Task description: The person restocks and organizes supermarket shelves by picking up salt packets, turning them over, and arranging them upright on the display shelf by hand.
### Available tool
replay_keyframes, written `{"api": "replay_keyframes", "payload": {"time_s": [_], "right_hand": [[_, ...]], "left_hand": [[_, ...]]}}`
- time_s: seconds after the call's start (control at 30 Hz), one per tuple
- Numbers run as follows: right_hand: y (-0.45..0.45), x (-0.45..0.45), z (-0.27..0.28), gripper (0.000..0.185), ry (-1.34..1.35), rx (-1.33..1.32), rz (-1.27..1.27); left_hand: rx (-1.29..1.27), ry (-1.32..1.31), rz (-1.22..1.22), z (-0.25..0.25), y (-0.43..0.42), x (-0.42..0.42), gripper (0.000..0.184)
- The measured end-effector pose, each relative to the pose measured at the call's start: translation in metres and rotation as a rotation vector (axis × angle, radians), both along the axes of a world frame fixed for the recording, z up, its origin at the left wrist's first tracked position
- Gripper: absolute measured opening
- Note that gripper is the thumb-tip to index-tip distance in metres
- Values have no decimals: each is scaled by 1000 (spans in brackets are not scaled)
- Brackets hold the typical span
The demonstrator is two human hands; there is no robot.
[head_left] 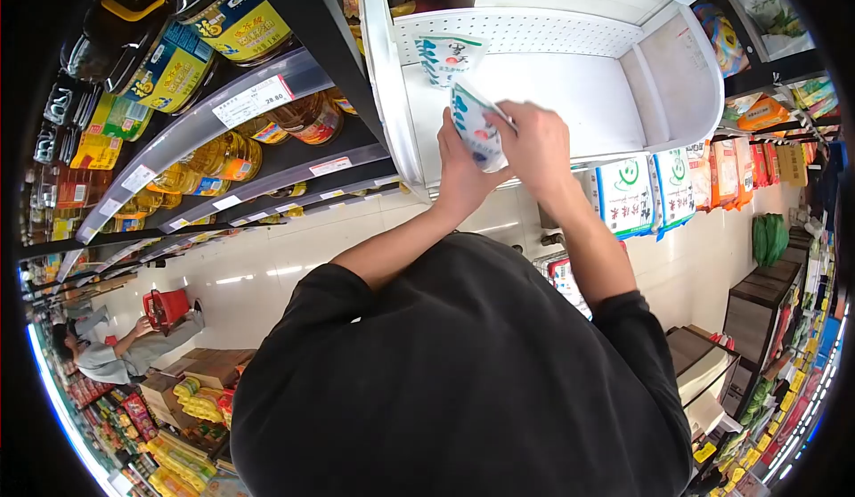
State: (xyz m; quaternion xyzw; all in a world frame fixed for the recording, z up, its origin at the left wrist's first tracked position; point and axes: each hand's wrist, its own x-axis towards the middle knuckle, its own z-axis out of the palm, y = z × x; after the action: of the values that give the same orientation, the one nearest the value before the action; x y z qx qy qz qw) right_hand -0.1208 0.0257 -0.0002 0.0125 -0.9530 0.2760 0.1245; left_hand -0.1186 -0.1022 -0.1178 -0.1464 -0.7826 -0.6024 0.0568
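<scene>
Over the front of a white shelf bin [570, 96], my two hands hold a white printed packet [477, 123] with blue-green lettering. My left hand [465, 169] is closed around its lower left side. At its right edge my right hand [537, 145] is closed, its fingers curled in and slightly blurred. A second, similar packet [445, 59] leans against the perforated back wall at the bin's left end, just behind the held one. What the packets contain does not show.
Shelves of oil bottles [233, 154] with a price rail [245, 105] rise at left. White rice bags [623, 199] stand below the bin at right. A person with a red basket [166, 308] is in the aisle at lower left. Brown crates [757, 310] stand at right.
</scene>
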Motion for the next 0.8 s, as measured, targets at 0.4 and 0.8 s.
{"api": "replay_keyframes", "payload": {"time_s": [0.4, 0.8], "right_hand": [[-2, -107, -34, 27, 43, -64, 80], [0, -98, -24, 26, 84, -74, 172]], "left_hand": [[-253, -242, -388, -13, -44, 12, 69], [-284, 6, -386, -34, -58, 19, 50]]}}
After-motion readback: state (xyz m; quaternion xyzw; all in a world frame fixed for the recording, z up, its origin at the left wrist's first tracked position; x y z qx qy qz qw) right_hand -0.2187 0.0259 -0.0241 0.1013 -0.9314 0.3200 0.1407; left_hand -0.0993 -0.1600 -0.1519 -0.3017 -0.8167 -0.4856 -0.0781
